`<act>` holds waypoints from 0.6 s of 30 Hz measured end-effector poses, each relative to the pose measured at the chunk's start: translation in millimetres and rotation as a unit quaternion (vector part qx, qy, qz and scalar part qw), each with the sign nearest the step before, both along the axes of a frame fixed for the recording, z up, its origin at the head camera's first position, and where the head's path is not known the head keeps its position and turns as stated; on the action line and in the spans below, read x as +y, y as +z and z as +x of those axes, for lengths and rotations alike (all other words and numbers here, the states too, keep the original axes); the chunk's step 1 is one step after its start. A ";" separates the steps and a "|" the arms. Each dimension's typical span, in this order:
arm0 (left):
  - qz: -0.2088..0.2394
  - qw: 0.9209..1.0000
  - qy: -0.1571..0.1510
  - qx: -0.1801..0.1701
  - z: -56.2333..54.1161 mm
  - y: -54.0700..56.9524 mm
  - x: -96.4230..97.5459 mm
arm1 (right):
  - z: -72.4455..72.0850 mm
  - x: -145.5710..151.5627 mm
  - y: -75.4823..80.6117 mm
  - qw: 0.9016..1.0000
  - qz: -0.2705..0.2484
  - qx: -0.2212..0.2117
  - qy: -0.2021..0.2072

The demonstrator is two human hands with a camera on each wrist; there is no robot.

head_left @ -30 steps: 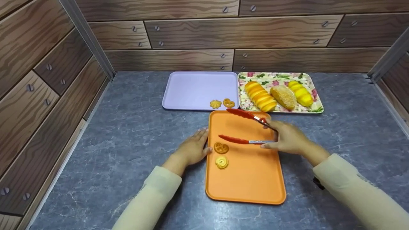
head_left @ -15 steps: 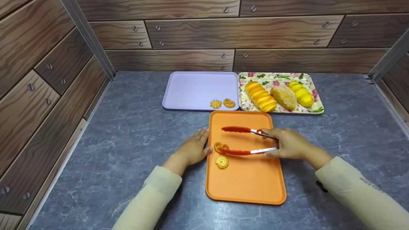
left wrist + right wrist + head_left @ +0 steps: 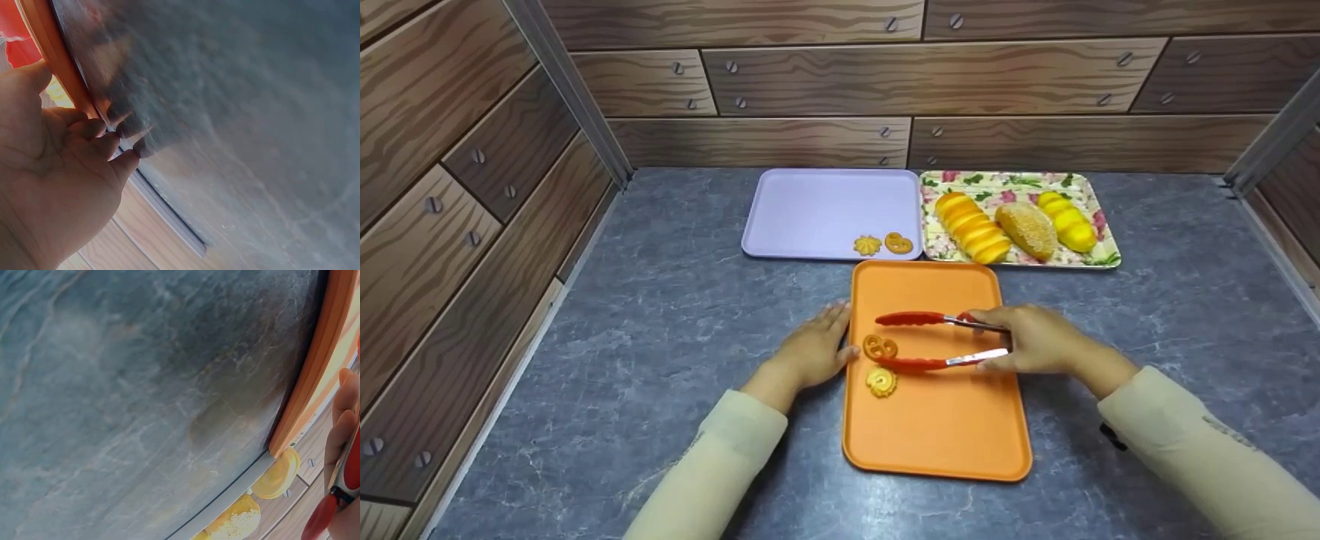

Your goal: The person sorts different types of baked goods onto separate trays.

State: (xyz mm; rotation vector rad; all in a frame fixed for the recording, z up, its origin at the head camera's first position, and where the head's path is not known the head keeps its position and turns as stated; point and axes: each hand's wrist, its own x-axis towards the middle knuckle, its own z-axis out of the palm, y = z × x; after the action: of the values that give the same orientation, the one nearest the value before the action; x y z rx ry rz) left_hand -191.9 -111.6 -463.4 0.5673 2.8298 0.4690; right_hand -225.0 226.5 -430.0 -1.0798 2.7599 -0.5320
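Observation:
In the head view my right hand [image 3: 1039, 341] holds red-tipped tongs [image 3: 915, 319], fingers on one arm and thumb on the other. Their arms are spread over the orange tray [image 3: 937, 435]. One red tip lies beyond the pretzel [image 3: 879, 346], the other at its near side, overlapping its edge. Just nearer sits a round yellow cookie [image 3: 881, 382]. My left hand [image 3: 808, 349] rests at the tray's left edge, its thumb over the rim; in the left wrist view its fingertips [image 3: 128, 160] touch the tabletop beside it. The right wrist view shows only part of the tongs.
Behind the orange tray stands a lilac tray [image 3: 825, 214] with a scalloped cookie [image 3: 867, 245] and a second pretzel [image 3: 898, 242]. Beside it a floral tray [image 3: 1099, 257] bears a sliced-looking loaf [image 3: 971, 227], a seeded roll [image 3: 1026, 229] and a yellow bun [image 3: 1066, 220]. Wood-patterned walls enclose the table.
My right hand has brought the tongs nearer, from the tray's far end to the pretzel, and their spread has narrowed slightly. My left hand has stayed at the tray's edge.

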 end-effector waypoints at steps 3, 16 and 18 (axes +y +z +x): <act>0.001 1.000 0.001 0.000 0.4 -0.5 0.2 | -1.4 -1.1 2.4 1.000 0.004 -0.010 0.004; 0.000 1.000 -0.002 -0.006 0.6 0.7 0.1 | -5.8 -9.7 15.1 0.997 0.054 -0.051 0.008; 0.000 1.000 -0.002 -0.004 0.4 0.6 0.2 | -5.5 -10.2 15.3 0.997 0.056 -0.057 0.007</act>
State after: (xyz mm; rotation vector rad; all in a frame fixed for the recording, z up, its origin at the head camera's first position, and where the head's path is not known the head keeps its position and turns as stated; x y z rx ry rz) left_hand -191.5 -111.3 -462.8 0.5697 2.8197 0.4699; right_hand -230.5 216.3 -414.7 -1.0112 2.6473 -0.4179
